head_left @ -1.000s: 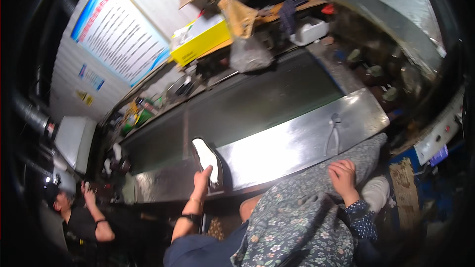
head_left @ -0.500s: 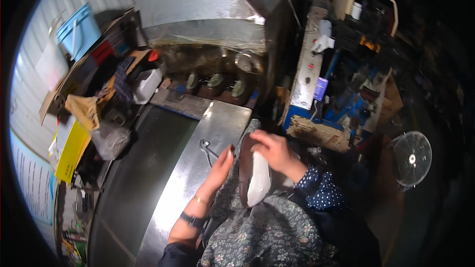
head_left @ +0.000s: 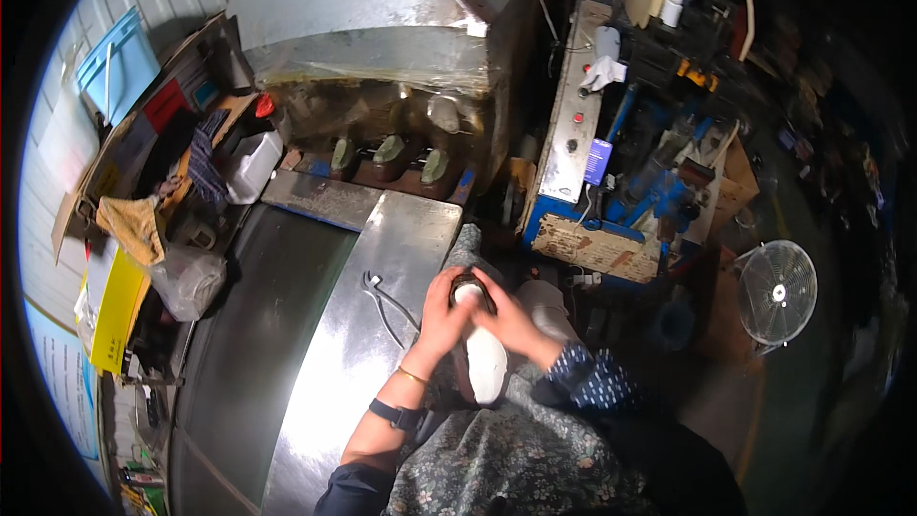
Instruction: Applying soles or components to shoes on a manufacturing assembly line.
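Observation:
A dark brown shoe upper with a white sole face [head_left: 487,368] lies in my lap with that face up. My left hand [head_left: 444,315] wraps the far end of the shoe from the left, thumb over the white face. From the right, my right hand [head_left: 511,323] closes around the same end, its fingers meeting the left ones at the dark edge. Part of that end is hidden under the fingers. Beside my left hand, a pair of metal pincers [head_left: 383,306] rests on the shiny metal plate [head_left: 330,377].
Several shoe forms [head_left: 390,155] stand in the opening of a metal machine [head_left: 373,29] ahead. A dark belt [head_left: 263,325] runs at left, past a cluttered shelf with a white bin [head_left: 252,166]. At right are a blue machine [head_left: 611,229] and a fan [head_left: 778,292].
My left hand has come over from beside the shoe onto its far end. My right hand has closed around that end too. The whole view has shifted slightly.

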A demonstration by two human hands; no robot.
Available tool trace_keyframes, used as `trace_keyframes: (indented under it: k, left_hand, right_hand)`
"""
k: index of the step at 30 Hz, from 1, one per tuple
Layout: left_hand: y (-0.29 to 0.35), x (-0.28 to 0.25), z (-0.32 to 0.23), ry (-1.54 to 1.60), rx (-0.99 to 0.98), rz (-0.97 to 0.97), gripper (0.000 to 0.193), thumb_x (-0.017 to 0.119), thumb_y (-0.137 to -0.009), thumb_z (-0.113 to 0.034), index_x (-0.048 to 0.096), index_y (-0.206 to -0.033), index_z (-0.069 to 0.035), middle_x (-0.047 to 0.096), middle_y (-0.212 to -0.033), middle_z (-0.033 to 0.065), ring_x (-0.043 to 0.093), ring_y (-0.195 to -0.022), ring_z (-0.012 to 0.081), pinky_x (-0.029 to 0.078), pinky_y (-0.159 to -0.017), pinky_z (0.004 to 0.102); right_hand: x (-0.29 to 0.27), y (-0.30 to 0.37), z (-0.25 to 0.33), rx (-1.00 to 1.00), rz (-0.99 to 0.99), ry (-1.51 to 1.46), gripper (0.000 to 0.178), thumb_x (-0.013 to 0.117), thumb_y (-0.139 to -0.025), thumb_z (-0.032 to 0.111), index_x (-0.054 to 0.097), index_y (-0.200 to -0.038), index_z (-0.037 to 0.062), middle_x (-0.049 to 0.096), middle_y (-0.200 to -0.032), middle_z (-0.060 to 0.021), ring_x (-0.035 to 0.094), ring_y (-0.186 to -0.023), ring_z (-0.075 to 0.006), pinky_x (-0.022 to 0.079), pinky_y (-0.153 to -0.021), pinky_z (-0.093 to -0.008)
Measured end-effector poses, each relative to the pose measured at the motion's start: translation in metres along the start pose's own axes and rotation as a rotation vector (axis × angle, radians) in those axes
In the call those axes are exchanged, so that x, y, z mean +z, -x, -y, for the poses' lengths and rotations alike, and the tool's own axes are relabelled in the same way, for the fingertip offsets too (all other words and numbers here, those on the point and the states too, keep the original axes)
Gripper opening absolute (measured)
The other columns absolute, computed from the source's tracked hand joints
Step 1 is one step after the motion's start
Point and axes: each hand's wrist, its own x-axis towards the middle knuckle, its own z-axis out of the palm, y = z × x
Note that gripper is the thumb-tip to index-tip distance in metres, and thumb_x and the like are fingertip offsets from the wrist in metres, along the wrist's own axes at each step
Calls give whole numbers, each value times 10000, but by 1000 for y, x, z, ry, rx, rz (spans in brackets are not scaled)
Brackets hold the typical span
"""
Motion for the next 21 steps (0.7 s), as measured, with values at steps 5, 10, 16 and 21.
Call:
trace_keyframes:
  k: [5,10,16,21]
  left_hand:
    - [-12,-14,13,107,-213,156,556,767,-834,-174,522,-1312,-28,606,-1179,137,575,-1101,250,476,-942,344]
    - [6,-28,16,555,-566,188,536,752,-889,-144,489,-1349,-64,619,-1129,40,566,-1036,133,473,-918,279]
    - [26,-19,19,528,-663,150,541,752,-871,-109,471,-1331,-57,593,-1152,68,555,-1058,157,470,-922,293]
    - [30,-27,26,607,-720,173,530,720,-879,-61,465,-1344,-53,577,-1171,74,552,-1055,162,471,-908,290]
  right_hand:
    - [5,55,-56,361,0,-199,274,611,-983,192,643,-1154,-20,703,-998,-25,607,-919,-90,499,-797,-275]
    - [-32,24,-20,483,251,-525,274,576,-1004,209,669,-1101,-29,705,-992,-26,631,-873,-84,505,-791,-251]
    - [13,44,-80,945,22,-587,684,395,-1019,575,623,-1238,-32,710,-1046,-133,667,-957,-238,504,-884,-324]
    - [8,21,-44,394,361,345,495,369,-1047,358,617,-1164,-55,689,-881,-266,682,-894,-401,531,-837,-439]
